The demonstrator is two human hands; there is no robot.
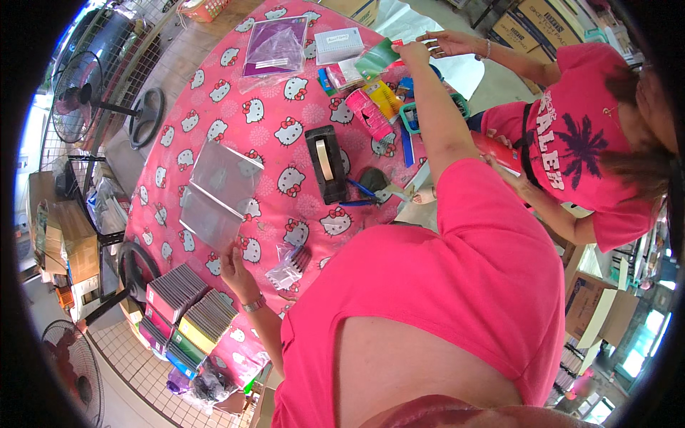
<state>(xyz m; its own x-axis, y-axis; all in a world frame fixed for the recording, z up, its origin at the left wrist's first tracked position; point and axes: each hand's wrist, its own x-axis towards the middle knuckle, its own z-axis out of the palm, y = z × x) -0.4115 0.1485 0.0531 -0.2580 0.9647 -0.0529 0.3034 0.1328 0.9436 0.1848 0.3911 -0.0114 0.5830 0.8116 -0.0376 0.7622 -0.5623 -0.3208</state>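
My left hand (232, 265), with a watch on its wrist, rests on the pink cat-print tablecloth (214, 121). Its fingers are apart, the tips at the near edge of a stack of clear plastic sleeves (217, 192). A small clear bag of dark items (289, 267) lies just right of it. My right hand (413, 52) is stretched to the far side of the table and grips a green packet (378, 58). Another person's hand (446, 43) hovers close beside it.
A black tape dispenser (325, 164) and blue-handled scissors (365, 190) lie mid-table. Further back are a pink tube (369, 114), a yellow packet (386, 97), a purple folder (275, 46) and a white box (339, 44). Notebook stacks (189, 310) stand near left. Fans and cardboard boxes surround the table.
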